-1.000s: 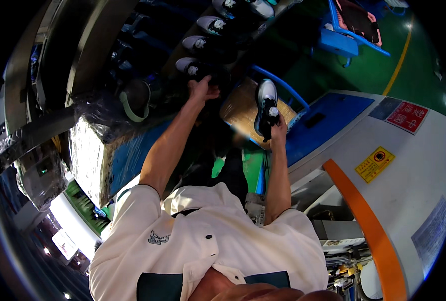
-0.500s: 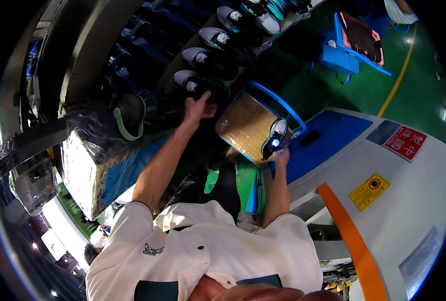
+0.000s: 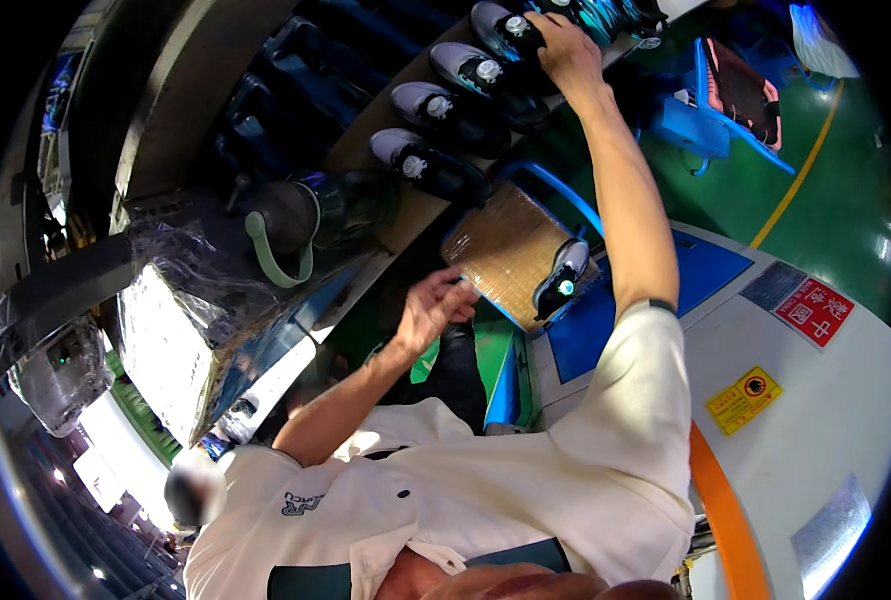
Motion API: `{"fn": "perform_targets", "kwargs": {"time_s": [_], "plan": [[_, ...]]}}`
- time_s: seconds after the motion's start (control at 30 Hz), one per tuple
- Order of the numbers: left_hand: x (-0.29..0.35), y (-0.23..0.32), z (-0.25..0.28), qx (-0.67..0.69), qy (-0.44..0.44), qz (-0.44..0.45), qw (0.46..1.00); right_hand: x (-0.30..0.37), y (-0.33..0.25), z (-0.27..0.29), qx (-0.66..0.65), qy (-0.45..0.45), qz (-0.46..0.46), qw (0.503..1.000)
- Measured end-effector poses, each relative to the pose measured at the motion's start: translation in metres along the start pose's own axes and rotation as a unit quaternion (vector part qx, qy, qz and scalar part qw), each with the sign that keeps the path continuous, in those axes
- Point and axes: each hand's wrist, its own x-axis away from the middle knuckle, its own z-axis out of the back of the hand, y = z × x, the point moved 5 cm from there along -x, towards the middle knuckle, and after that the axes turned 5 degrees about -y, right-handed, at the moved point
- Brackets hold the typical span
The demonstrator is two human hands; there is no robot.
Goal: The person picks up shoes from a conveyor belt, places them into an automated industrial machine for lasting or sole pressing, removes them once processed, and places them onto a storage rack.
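My right hand [image 3: 568, 52] is stretched out to the far end of a row of shoes, its fingers closed over the edge of a grey-and-black sneaker [image 3: 505, 32] with a white dial. My left hand [image 3: 433, 312] hangs beside the near edge of a chair seat [image 3: 485, 240] covered in wrapped cardboard. Its fingers are loosely bent and apart, and I see nothing in them. On that seat lies one more sneaker [image 3: 563, 278], grey and black, with a brightly lit dial. The nearest shoe of the row [image 3: 417, 162] stands above my left hand.
A dark bottle with a pale green strap [image 3: 277, 250] stands left of the row. To the right is a white machine housing [image 3: 655, 395] with a blue panel [image 3: 605, 325]. A blue-framed chair [image 3: 735, 95] stands farther off on the green floor [image 3: 815, 215].
My right hand has left the sneaker on the chair and reached up to the row. My left hand has let go of the nearest shoe and drawn back toward the seat.
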Motion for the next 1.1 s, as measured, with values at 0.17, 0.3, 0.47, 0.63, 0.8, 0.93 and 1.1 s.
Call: {"fn": "perform_targets", "kwargs": {"time_s": [0.17, 0.3, 0.47, 0.63, 0.8, 0.93, 1.1], "plan": [[0.026, -0.002, -0.014, -0.03, -0.067, 0.017, 0.997, -0.02, 0.015, -0.011, 0.07, -0.097, 0.002, 0.993], [0.013, 0.021, -0.025, -0.015, -0.117, -0.03, 0.993, 0.005, -0.003, 0.064, 0.067, 0.092, 0.016, 0.993], [-0.028, 0.077, -0.071, 0.095, -0.166, -0.144, 0.971, 0.129, -0.041, 0.155, -0.139, 0.063, -0.303, 0.941], [-0.037, 0.064, -0.113, 0.242, -0.218, 0.002, 0.946, 0.228, -0.105, 0.173, -0.263, 0.015, -0.477, 0.839], [0.003, 0.026, -0.114, 0.238, -0.185, 0.136, 0.944, 0.256, -0.105, 0.17, -0.265, -0.07, -0.324, 0.905], [0.026, 0.02, -0.109, 0.196, -0.178, 0.182, 0.947, 0.282, -0.08, 0.143, -0.321, -0.168, -0.302, 0.882], [0.024, 0.018, -0.103, 0.191, -0.125, 0.165, 0.96, 0.293, -0.094, 0.137, -0.456, -0.111, -0.301, 0.83]]}}
